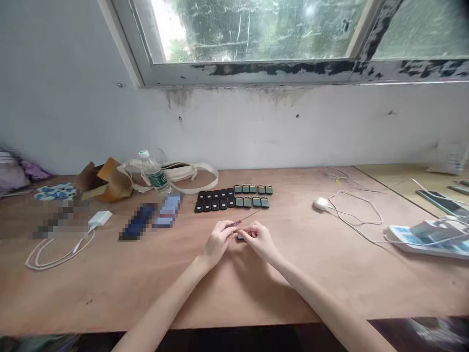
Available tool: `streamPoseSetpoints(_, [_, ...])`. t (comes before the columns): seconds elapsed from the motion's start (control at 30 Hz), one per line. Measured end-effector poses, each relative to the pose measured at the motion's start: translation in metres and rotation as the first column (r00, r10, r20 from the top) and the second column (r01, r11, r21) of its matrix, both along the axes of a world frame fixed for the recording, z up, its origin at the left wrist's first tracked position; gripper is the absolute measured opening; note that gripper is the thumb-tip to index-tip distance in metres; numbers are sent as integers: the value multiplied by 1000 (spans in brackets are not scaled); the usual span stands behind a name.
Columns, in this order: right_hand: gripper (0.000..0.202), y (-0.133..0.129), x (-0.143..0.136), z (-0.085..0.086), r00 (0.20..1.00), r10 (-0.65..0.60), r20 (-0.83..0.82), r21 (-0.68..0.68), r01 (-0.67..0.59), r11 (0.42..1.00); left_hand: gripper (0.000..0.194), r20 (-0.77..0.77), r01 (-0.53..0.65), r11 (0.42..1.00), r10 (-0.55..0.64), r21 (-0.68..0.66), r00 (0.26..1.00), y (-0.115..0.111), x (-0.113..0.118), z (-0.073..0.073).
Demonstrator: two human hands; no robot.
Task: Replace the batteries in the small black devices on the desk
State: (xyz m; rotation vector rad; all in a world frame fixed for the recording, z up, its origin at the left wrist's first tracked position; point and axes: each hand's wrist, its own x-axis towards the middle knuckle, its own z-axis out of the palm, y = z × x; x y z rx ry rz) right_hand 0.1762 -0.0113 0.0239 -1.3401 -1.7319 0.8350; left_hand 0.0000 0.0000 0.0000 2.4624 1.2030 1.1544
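My left hand [219,241] is closed around the red handle of a thin screwdriver [238,222], whose shaft points up and to the right. My right hand [260,240] is pinched, its fingertips meeting the left ones over a small device with a grey screen [240,237]. Fingers cover most of that device, and whatever lies in the right pinch is hidden. Beyond my hands are two rows of small black cases [215,199]. Beside them, on the right, sit several similar open units with grey screens [252,195].
At the back left stand a water bottle [156,173], a white strap bag [198,178] and an open brown paper bag [113,181]. A white charger [99,218] lies left. To the right are a white mouse [321,203] with its cable and a blue-white packet [428,239].
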Motion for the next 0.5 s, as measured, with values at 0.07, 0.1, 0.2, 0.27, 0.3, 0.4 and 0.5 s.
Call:
streamPoseSetpoints(0.07, [28, 4, 5, -3, 996, -80, -29, 8, 81, 997, 25, -32, -91, 995, 90, -38, 995, 4, -9, 5])
streamPoseSetpoints(0.1, [27, 7, 8, -4, 993, -111, -45, 1, 111, 994, 31, -71, -151, 986, 146, -67, 987, 6, -15, 8])
streamPoseSetpoints(0.2, [28, 15, 21, -8, 981, -163, -105, -69, 156, 985, 36, -201, -427, 895, 398, -131, 895, 8, -36, 19])
streamPoseSetpoints(0.27, [29, 22, 34, -11, 973, -183, -141, -111, 168, 980, 36, -330, -586, 799, 521, -138, 788, 7, -51, 27])
streamPoseSetpoints(0.3, [28, 26, 43, -14, 968, -194, -157, -121, 176, 977, 35, -397, -650, 748, 560, -134, 727, 6, -58, 30])
streamPoseSetpoints(0.4, [27, 39, 71, -25, 943, -236, -235, -163, 201, 966, 37, -559, -753, 649, 588, -106, 585, -1, -71, 33])
streamPoseSetpoints(0.5, [22, 51, 97, -34, 895, -299, -330, -240, 227, 944, 38, -666, -799, 593, 555, -103, 498, -7, -72, 34])
